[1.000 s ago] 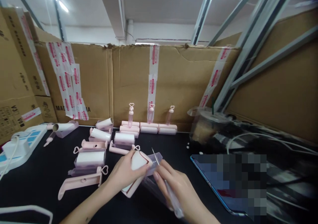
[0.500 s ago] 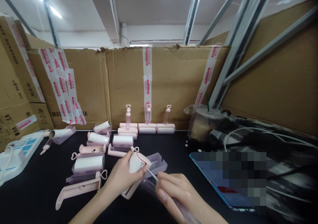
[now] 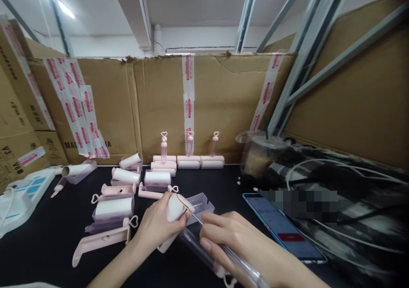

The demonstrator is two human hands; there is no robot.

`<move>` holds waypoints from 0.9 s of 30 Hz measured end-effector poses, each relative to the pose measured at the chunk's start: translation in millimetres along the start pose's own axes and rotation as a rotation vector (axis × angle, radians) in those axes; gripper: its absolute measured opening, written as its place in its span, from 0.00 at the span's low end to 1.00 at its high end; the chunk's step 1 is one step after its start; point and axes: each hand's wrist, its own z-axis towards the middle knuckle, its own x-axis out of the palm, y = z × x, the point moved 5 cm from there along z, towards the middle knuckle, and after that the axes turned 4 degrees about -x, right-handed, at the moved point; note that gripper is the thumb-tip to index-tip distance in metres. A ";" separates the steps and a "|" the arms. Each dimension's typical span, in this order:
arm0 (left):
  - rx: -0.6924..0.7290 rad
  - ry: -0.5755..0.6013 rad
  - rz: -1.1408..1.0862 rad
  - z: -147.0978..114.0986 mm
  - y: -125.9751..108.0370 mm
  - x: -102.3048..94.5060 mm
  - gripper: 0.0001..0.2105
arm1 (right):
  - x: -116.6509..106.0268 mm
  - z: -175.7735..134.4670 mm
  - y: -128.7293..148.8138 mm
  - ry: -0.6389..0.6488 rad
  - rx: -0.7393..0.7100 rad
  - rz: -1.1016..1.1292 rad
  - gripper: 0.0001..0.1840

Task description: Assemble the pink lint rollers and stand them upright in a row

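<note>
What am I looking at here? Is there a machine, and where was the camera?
There is no machine arm here, just a person's two bare hands. The camera is worn on the person's head, looking forward and down, so every picture comes from that one spot.

The left hand holds a pink-and-white piece. The right hand grips a thin pointed tool, its tip at that piece's edge.

On the black table, to the left, lie white rolls and pink handles. Farther back, pink-and-white rollers line up by a cardboard wall. To the right are a phone and a drink cup.
</note>
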 end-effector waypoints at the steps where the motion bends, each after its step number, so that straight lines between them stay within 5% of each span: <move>1: -0.004 -0.009 0.004 -0.1 0.2 -0.4 0.14 | -1.0 1.1 -0.2 0.005 -0.008 -0.002 0.13; 6: -0.005 0.003 -0.068 -0.1 2.4 -0.2 0.16 | 11.6 9.4 -5.5 -0.042 0.060 -0.028 0.11; 12: 0.018 -0.066 -0.268 6.2 5.6 -5.1 0.14 | 39.8 9.9 -18.1 -0.457 0.135 -0.110 0.08; 21: -0.039 -0.160 -0.433 5.9 5.0 -15.4 0.15 | 56.7 21.1 -27.4 -0.442 0.160 0.098 0.11; 27: -0.022 -0.129 -0.790 15.3 13.4 5.5 0.19 | 61.3 18.1 -28.9 -0.563 0.171 0.107 0.08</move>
